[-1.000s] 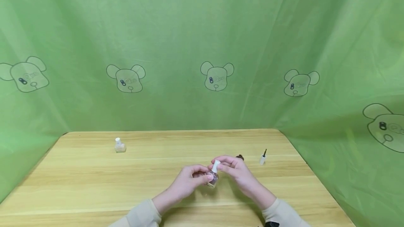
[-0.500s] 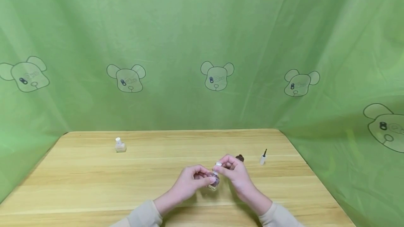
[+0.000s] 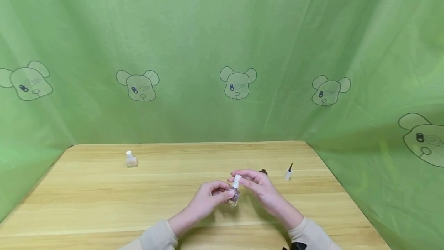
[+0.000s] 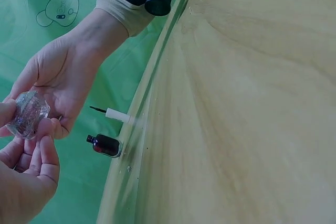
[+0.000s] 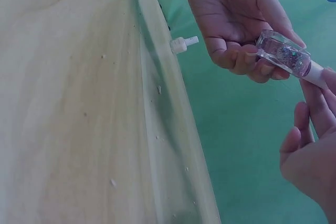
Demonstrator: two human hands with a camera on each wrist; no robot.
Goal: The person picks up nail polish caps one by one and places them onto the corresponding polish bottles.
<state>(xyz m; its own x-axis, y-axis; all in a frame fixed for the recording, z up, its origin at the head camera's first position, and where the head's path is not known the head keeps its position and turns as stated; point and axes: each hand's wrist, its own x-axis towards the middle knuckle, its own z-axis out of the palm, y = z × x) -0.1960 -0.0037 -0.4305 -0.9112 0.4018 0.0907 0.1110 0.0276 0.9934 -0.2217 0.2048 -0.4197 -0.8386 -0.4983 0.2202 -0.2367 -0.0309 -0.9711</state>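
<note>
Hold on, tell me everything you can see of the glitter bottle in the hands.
The bottle is small and clear, glass by its look, with pinkish-purple glitter inside. A tall white cap sits on top; how tightly, I can't tell. It is held above the table, cap end up, leaning slightly toward the right. The left hand grips its body; the right hand pinches the cap.

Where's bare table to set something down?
Free: the wide patch between the pale bottle and the left hand; also right of the right hand, nearer than the white brush cap. Crowded: around right hand, glitter bottle, dark bottle.
</note>
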